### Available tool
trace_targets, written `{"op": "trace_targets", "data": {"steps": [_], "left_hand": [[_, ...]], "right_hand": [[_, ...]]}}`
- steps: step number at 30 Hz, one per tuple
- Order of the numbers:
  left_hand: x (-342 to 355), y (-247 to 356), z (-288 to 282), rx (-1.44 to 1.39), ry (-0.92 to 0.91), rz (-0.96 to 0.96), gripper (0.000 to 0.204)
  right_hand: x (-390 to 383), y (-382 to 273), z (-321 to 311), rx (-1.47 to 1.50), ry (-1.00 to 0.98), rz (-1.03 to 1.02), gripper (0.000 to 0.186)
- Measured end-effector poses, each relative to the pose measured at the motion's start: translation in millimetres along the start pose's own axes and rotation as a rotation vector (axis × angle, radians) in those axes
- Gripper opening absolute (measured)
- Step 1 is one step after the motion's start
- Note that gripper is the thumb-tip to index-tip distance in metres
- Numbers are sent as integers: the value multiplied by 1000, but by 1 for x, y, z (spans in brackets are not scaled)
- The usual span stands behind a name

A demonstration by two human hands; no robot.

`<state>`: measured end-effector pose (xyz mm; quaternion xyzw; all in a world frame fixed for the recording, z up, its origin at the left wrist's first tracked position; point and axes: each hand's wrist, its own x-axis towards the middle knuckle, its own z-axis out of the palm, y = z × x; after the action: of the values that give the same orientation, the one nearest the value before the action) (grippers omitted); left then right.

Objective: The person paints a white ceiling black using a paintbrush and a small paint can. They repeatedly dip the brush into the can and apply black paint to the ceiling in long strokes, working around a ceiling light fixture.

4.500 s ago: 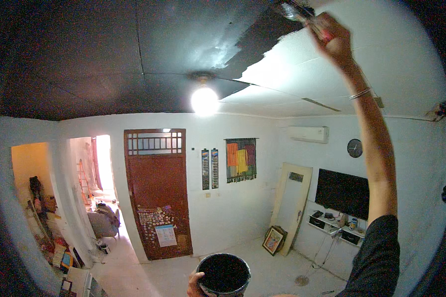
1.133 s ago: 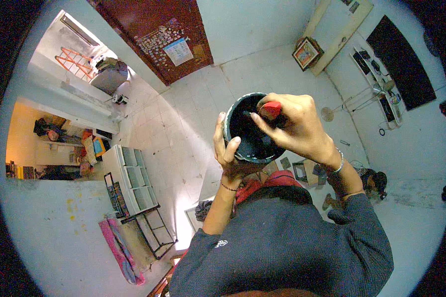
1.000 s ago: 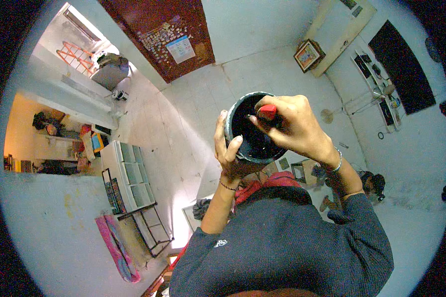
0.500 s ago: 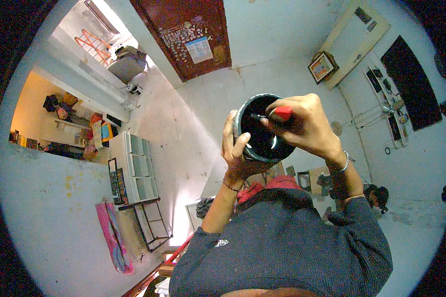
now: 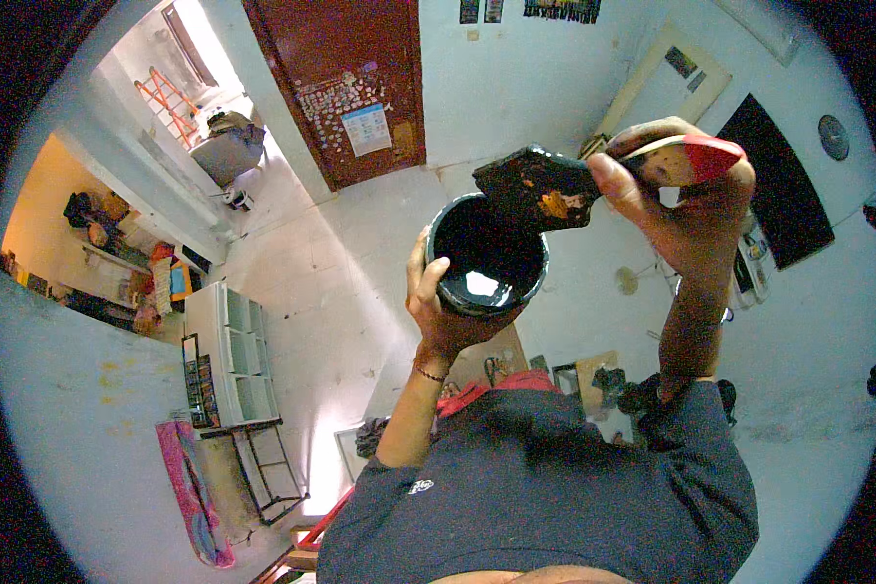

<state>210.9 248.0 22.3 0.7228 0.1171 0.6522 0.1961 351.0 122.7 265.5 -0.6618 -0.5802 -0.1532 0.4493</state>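
My left hand (image 5: 435, 307) is wrapped round a round container (image 5: 541, 256) of glossy black paint, with the thumb on its near rim. My right hand (image 5: 689, 219) grips a wide paintbrush (image 5: 530, 185) by its wooden, red-tipped handle (image 5: 711, 156). The brush is tilted almost flat, its bristles thick with black paint, raised just over the far right of the rim. Part of the container's opening is hidden behind the bristles.
Beyond the tiled floor (image 5: 331, 282) are a brown door (image 5: 355, 49), a leaning pale panel (image 5: 657, 83) and a black screen (image 5: 779, 204). A white shelf unit (image 5: 204, 321) and metal frame (image 5: 273, 477) stand left. An orange ladder (image 5: 165, 102) shows through a doorway.
About four seconds ago the brush was up at the ceiling. It was then down inside the container; now my right hand has lifted it out, up and rightward, bringing the bristles into sight.
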Motion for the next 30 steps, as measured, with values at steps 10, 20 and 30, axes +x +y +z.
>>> {"op": "trace_targets", "data": {"steps": [10,20,30], "left_hand": [[-8,-11,7,4,35,14,103],[-13,-10,8,25,16,-29,100],[-22,-16,11,38,25,-58,98]], "right_hand": [[18,2,-9,-35,225,-22,18],[33,18,-15,108,385,15,21],[47,22,-14,141,430,-23,21]]}}
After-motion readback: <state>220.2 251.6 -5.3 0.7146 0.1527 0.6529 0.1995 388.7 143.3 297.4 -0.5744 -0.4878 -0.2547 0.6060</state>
